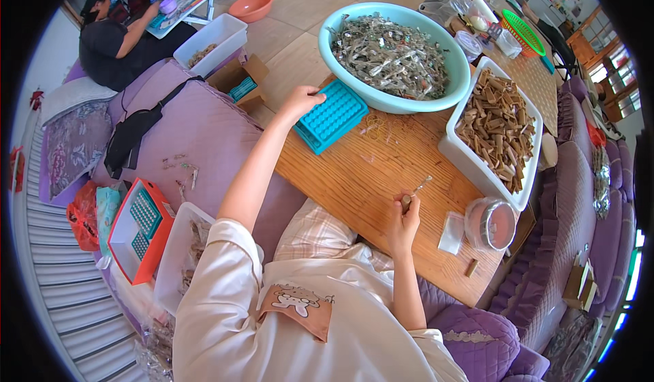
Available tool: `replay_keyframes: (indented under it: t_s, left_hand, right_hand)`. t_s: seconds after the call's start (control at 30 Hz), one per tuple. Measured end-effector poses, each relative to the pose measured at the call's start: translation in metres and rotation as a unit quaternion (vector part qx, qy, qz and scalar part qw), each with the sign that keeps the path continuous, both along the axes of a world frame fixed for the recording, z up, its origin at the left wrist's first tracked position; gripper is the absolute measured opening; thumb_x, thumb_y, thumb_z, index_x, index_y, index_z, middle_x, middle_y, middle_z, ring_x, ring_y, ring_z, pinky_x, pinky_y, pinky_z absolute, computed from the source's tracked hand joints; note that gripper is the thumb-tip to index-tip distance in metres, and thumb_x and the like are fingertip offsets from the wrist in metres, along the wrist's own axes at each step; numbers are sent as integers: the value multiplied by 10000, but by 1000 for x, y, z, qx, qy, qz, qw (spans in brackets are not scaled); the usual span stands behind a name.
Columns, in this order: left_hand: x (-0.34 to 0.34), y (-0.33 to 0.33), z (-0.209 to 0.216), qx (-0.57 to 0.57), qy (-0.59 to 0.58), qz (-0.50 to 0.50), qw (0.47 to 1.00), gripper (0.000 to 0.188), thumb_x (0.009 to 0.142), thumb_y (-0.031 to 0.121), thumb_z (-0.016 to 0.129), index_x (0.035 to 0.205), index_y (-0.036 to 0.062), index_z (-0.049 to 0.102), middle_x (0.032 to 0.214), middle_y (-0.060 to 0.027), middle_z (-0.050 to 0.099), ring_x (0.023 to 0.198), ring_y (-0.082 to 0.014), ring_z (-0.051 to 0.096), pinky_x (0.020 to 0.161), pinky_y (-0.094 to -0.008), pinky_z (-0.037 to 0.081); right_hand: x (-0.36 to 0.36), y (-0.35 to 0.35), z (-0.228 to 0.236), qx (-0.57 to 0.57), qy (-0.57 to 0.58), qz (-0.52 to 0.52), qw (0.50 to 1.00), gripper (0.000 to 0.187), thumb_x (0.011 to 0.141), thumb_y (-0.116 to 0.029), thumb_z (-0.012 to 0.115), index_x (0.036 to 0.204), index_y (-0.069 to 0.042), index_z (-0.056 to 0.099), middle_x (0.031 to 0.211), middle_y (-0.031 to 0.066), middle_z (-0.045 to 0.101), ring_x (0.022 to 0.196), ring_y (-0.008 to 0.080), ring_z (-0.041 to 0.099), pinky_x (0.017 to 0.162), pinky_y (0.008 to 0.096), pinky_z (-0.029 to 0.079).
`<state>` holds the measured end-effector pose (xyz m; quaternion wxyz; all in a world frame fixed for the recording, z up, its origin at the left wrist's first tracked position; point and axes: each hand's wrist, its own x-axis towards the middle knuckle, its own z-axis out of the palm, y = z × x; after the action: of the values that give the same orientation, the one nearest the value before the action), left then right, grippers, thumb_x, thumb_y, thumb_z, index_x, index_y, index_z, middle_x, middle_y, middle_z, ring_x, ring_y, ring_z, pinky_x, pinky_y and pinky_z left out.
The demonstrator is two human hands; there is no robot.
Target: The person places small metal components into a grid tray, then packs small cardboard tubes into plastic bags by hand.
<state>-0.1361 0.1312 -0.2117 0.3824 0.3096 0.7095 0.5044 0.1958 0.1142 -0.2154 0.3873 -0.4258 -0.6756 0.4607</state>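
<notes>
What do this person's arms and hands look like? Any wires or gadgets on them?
The left hand and right hand are bare human hands, with no gloves. Loose, pale cream sleeves end around the elbows, leaving the forearms uncovered. No cables or markings show on them.

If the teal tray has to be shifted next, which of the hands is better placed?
Left, I'd judge: the left hand is at the edge of the teal tray, while the right hand is farther away, holding a small brown piece.
</notes>
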Motion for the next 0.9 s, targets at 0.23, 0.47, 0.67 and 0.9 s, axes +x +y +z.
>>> replay_keyframes:
  t_s: [0.23,0.47,0.67,0.9]
  left_hand:
    - [-10,11,-38,2,196,38,980,341,698,242,642,927,-8,607,819,-119,624,722,-180,587,678,-302,449]
    - [11,-17,-15,-2,306,41,951,368,735,263,632,982,-1,569,893,-126,612,815,-186,585,734,-281,453]
    - [8,-222,100,-145,447,-47,881,356,762,323,575,959,28,544,903,-126,589,806,-241,572,705,-326,445]
    - [104,-509,125,-626,324,287,648,474,700,378,593,939,-25,518,814,-247,579,795,-362,564,699,-410,439]
  right_hand:
    - [36,-9,-19,-12,-2,-33,999,139,808,0,450,944,-17,469,749,42,486,658,110,419,611,223,369]
    - [32,-9,-21,-13,15,-29,999,86,806,8,443,887,-13,462,739,18,465,652,90,397,604,211,351]
    - [31,-16,-16,-44,62,-1,997,74,749,24,485,780,-27,443,664,-12,382,566,63,312,502,211,281]
    - [-73,-93,4,-94,-71,464,878,110,755,-113,549,815,-24,529,664,78,548,607,183,526,544,276,408]
